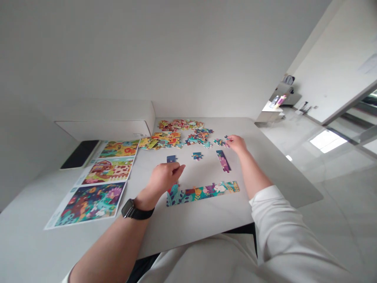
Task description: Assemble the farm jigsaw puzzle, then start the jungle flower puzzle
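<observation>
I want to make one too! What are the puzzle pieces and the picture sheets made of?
The jigsaw puzzle pieces look like printed cardboard: they lie flat, with stiff-looking cut edges and a smooth finish. The picture sheets look like thin paper or card, very flat with white borders, though their shine is hard to tell.

Just past the left hand (163, 179), a navy puzzle piece (171, 158) sits. Beside that hand, a joined puzzle strip (203, 193) shows teal, purple and orange leaves. Near the right hand (238, 143), a pink-and-purple puzzle section (224, 161) has dark blue edges. Left of the left hand, a picture sheet (90, 203) shows bright flowers on navy.
</observation>
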A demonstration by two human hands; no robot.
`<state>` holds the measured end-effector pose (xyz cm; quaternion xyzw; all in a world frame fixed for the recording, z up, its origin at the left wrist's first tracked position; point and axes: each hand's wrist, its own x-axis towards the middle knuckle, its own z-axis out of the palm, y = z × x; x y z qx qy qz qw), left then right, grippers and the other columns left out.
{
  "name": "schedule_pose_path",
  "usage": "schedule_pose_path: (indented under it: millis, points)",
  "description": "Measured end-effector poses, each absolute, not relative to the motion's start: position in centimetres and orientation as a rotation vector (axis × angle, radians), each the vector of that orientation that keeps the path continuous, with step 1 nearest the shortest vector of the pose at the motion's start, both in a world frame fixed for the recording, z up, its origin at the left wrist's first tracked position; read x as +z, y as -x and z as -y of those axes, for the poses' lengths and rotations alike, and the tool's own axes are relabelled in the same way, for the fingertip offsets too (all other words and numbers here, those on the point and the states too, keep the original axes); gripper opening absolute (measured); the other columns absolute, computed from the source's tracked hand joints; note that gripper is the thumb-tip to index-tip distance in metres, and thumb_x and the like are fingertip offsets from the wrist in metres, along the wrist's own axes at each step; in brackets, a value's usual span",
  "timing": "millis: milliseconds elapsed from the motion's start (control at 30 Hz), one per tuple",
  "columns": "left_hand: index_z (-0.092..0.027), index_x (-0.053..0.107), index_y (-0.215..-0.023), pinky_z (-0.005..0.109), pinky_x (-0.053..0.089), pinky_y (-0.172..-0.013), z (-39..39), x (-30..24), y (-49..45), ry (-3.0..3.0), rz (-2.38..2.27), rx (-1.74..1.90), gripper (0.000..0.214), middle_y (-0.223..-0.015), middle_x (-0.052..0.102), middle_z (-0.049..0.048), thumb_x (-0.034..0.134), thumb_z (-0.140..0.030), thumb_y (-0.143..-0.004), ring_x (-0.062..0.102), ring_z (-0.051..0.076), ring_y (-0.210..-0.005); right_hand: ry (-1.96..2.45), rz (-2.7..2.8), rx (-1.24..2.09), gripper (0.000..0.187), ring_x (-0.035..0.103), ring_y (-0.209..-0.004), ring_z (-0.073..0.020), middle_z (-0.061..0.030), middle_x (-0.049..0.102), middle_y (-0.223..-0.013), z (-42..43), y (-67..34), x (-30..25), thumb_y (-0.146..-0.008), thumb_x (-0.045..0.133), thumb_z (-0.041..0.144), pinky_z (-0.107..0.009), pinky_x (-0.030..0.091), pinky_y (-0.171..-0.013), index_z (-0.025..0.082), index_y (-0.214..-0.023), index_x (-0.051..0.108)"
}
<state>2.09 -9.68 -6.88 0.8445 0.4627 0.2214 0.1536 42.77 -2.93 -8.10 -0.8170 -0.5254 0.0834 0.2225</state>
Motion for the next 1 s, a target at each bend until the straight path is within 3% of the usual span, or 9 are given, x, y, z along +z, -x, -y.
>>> schedule_pose_path:
  millis: [133, 333, 467, 633, 800, 1000]
  points:
    - [-0.023, 0.048, -0.061, 0.033, 0.024, -0.061, 9.8, -7.1, -2.2, -2.434, -1.265, 0.612, 0.051, -0.060, 0.056, 0.0034, 0.047, -0.051, -0.103, 0.046, 0.018, -0.057, 2.277, 1.515, 0.180, 0.038, 0.077, -0.108, -0.0202, -0.0097, 0.082, -0.121, 0.8, -42.5, -8.5, -0.092, 0.075, 0.032, -0.025, 0.054, -0.092, 0.022, -0.129, 0.080]
    - [-0.023, 0.044, -0.062, 0.033, 0.024, -0.062, 9.4, -7.6, -2.2, -2.416, -1.265, 0.615, 0.051, -0.060, 0.053, 0.0019, 0.046, -0.051, -0.104, 0.042, 0.017, -0.058, 2.279, 1.692, 0.188, 0.027, 0.077, -0.108, -0.0235, -0.0132, 0.083, -0.115, 0.3, -41.9, -10.0, -0.088, 0.080, 0.036, -0.027, 0.055, -0.092, 0.020, -0.110, 0.086]
    - [-0.022, 0.042, -0.062, 0.032, 0.024, -0.062, 9.1, -7.9, -2.2, -2.399, -1.244, 0.632, 0.050, -0.060, 0.050, 0.0007, 0.047, -0.051, -0.103, 0.039, 0.016, -0.058, 2.240, 1.607, 0.195, 0.035, 0.077, -0.109, -0.0228, -0.0122, 0.081, -0.120, 0.3, -41.9, -10.3, -0.082, 0.086, 0.031, -0.028, 0.056, -0.094, 0.019, -0.115, 0.082]
    - [-0.022, 0.040, -0.062, 0.032, 0.025, -0.062, 9.2, -7.9, -2.3, -2.393, -1.232, 0.654, 0.050, -0.059, 0.049, 0.0001, 0.047, -0.049, -0.103, 0.037, 0.015, -0.058, 2.110, 1.455, 0.486, 0.024, 0.077, -0.087, -0.0164, -0.0057, 0.083, -0.099, 0.5, -42.1, -9.5, -0.084, 0.080, 0.020, -0.024, 0.057, -0.079, 0.016, -0.108, 0.079]
    - [-0.021, 0.041, -0.062, 0.031, 0.025, -0.061, 9.2, -7.8, -2.1, -2.390, -1.216, 0.708, 0.050, -0.058, 0.046, -0.0015, 0.051, -0.048, -0.102, 0.035, 0.014, -0.057, 1.799, 1.294, 0.807, 0.011, 0.061, -0.053, -0.0104, -0.0021, 0.076, -0.073, 1.2, -41.3, -6.6, -0.089, 0.079, 0.023, -0.020, 0.047, -0.052, 0.015, -0.095, 0.074]
    - [-0.021, 0.055, -0.074, 0.026, 0.030, -0.055, 6.3, -4.9, -1.8, -1.971, -1.254, 1.212, 0.039, -0.061, 0.050, -0.0026, 0.054, -0.048, -0.102, 0.042, 0.012, -0.056, 1.340, 1.298, 1.021, 0.032, 0.066, -0.062, -0.0116, -0.0017, 0.074, -0.078, 3.1, -38.5, -2.8, -0.075, 0.095, 0.032, -0.021, 0.053, -0.057, 0.018, -0.090, 0.070]
